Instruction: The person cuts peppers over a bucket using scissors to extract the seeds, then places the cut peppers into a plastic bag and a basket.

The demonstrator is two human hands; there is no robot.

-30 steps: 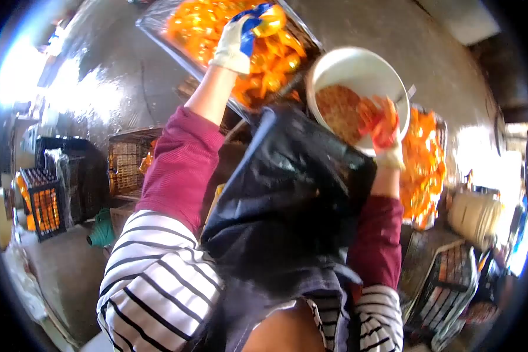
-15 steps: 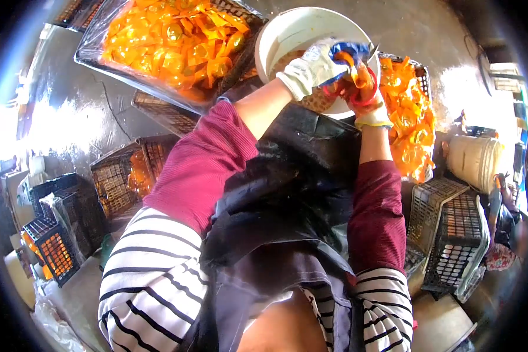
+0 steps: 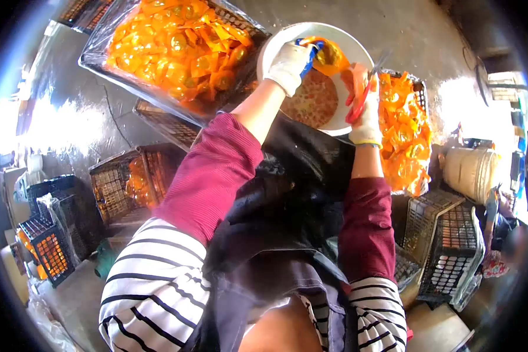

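Over a white bucket [image 3: 358, 48], my gloved left hand [image 3: 294, 63] grips an orange piece [image 3: 331, 57], which looks like pepper flesh. My gloved right hand [image 3: 365, 108] is closed round red-handled scissors [image 3: 358, 104], whose blades point up past the bucket's right rim. Its fingers are close to the right end of the orange piece. Down in the bucket lies a pale reddish, seedy mass [image 3: 314, 101]. A plastic-lined crate of glossy orange pieces [image 3: 176, 50] stands to the left, and a second crate of orange pieces [image 3: 403, 132] to the right.
Empty-looking dark crates [image 3: 114, 188] stand at the lower left, beside a small crate with orange contents [image 3: 53, 252]. At the right are a cream bucket [image 3: 470, 170] and stacked black crates [image 3: 449, 252]. A black apron [image 3: 299, 205] covers my lap.
My left hand went from the left crate to the bucket with an orange piece, met my right hand, then drew slightly left. The piece now stretches between them. The view has also shifted.
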